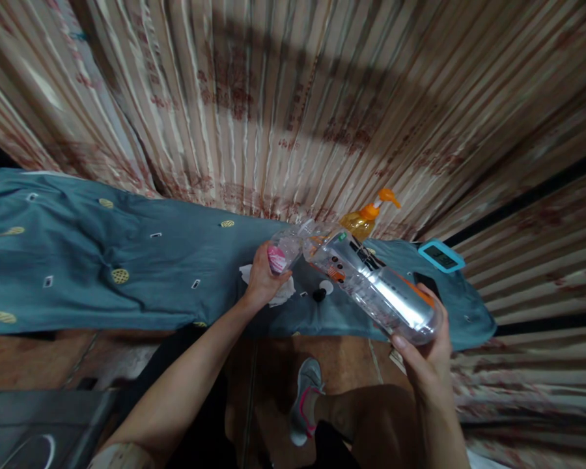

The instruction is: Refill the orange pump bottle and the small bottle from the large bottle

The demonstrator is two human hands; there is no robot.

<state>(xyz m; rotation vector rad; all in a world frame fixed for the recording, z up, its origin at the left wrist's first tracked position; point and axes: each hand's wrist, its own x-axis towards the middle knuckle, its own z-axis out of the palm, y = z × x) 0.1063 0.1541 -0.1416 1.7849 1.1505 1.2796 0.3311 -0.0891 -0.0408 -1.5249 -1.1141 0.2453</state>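
My left hand (264, 279) is closed around a small clear plastic bottle (287, 246) with a pink label, its neck tilted up to the right. In my right hand (430, 344) is a large clear plastic bottle (371, 283) with a silver and orange label, gripped at its base. The large bottle slants, base low on the right, its neck end by the small bottle's mouth. Whether the two mouths touch I cannot tell. Under my left hand lies a crumpled white tissue (283, 293). Below the large bottle are a black cap (319, 295) and a white cap (327, 286).
An amber pump bottle (361, 221) with an orange pump stands behind the large bottle. A blue-framed digital clock (441, 255) and a dark phone (426, 281) lie at the right. Teal patterned cloth (166, 260) covers the narrow surface; pleated curtains (273, 111) hang behind and to the right.
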